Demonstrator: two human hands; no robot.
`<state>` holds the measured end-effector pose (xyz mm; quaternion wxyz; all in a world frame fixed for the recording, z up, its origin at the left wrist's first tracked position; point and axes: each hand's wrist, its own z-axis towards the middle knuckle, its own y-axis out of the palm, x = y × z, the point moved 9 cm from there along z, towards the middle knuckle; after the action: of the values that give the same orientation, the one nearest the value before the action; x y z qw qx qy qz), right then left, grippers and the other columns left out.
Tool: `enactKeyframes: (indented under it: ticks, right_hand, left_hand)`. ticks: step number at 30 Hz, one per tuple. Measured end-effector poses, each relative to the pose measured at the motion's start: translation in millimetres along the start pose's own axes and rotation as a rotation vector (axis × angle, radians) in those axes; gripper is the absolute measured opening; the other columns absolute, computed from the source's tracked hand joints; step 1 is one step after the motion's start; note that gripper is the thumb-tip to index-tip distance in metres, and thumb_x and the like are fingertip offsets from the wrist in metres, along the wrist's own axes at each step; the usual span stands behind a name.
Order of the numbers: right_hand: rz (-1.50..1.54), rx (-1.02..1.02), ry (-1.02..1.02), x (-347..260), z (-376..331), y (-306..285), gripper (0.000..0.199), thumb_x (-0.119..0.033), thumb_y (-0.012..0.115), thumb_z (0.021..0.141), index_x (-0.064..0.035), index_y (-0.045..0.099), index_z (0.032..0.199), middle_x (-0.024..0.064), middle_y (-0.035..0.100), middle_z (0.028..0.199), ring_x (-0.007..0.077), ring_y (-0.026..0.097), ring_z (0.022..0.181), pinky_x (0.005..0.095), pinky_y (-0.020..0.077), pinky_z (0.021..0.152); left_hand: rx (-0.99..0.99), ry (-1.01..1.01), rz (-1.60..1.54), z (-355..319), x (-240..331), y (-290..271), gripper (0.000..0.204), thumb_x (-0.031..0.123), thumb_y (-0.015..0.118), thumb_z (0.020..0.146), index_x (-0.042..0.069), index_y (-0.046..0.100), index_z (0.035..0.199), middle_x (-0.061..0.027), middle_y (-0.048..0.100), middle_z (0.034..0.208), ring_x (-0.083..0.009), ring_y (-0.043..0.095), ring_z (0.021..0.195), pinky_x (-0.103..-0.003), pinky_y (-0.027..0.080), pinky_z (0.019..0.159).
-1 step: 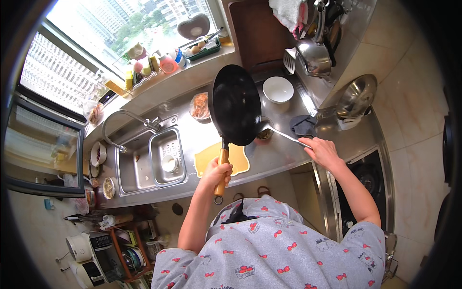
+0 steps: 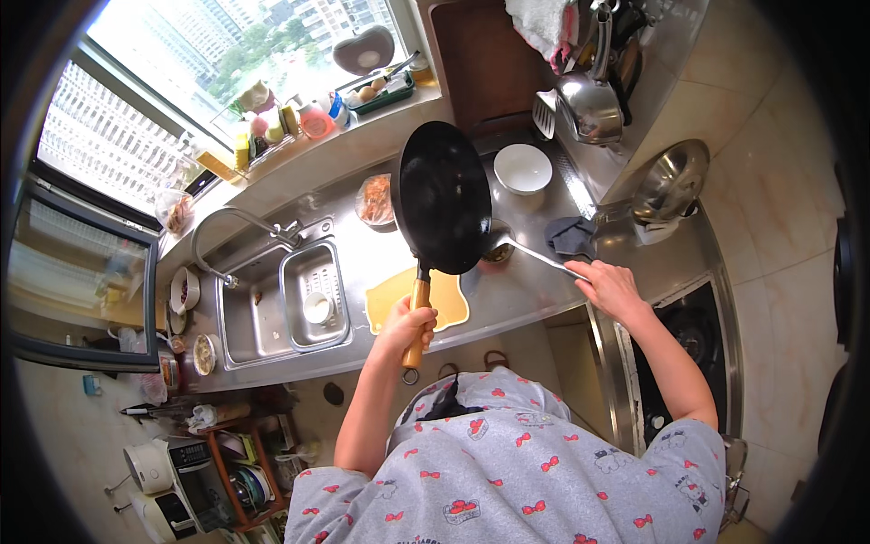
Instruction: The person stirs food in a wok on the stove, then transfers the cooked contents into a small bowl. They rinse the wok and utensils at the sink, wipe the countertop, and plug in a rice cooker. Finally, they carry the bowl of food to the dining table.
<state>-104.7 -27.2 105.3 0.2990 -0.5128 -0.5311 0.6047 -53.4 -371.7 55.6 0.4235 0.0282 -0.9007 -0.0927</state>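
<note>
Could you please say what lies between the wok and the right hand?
In the head view, a metal utensil runs from the right hand toward the wok, with a small container partly behind it.

One wide fisheye view looks steeply down from the person's head, near above the grey, red-printed fabric shirt (image 2: pixel 507 462), facing the long silvery metal desk (image 2: pixel 358 254).

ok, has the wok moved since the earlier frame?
No, no visible shift either way: the wok, its handle gripped by the left hand, sits at the same spot to the right of the faucet.
</note>
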Motion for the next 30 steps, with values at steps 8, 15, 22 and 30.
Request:
enactKeyframes:
  ticks: [8,15,22,30]
  right_hand:
    - [0.319,0.075,0.056,17.8,-32.7,-11.8,0.038,-0.018,0.062,0.09,-0.0213,0.061,0.128,0.0068,0.064,0.084,0.0241,0.062,0.073,0.0405,0.0479,0.066]
    - [1.43,-0.173,0.308,-8.2,-31.5,57.6,0.045,-0.01,0.062,0.093,-0.0121,0.053,0.137,-0.0061,0.055,0.079,-0.0004,0.041,0.06,0.0169,0.031,0.046]
    - [0.81,0.225,0.046,-30.4,-17.2,133.6,0.041,-0.02,0.06,0.095,-0.0063,0.053,0.133,0.0166,0.067,0.089,0.0236,0.067,0.08,0.0333,0.0509,0.075]
    - [0.757,0.266,0.105,-35.5,-17.4,152.7,0.038,-0.023,0.06,0.095,-0.0095,0.054,0.13,0.018,0.068,0.088,0.0351,0.068,0.08,0.0391,0.0519,0.07]
  left_hand:
    - [0.004,0.03,0.0,0.9,7.2,-0.3,0.02,0.01,0.063,0.083,0.009,0.045,0.092,-0.0032,0.051,0.067,-0.0112,0.048,0.047,-0.027,0.041,0.042]
    - [-0.033,0.005,-0.103,-11.9,12.3,-0.1,0.019,0.01,0.063,0.084,0.008,0.045,0.092,-0.0023,0.05,0.069,-0.0095,0.047,0.048,-0.025,0.04,0.042]
    - [-0.113,-0.004,-0.275,-22.8,12.5,-3.9,0.019,0.011,0.063,0.085,0.009,0.047,0.094,-0.0008,0.048,0.069,-0.0076,0.045,0.048,-0.023,0.039,0.042]
    - [-0.081,0.028,-0.283,-33.0,13.5,-16.7,0.021,0.01,0.063,0.084,0.009,0.046,0.095,-0.0014,0.048,0.069,-0.0078,0.046,0.048,-0.023,0.04,0.043]
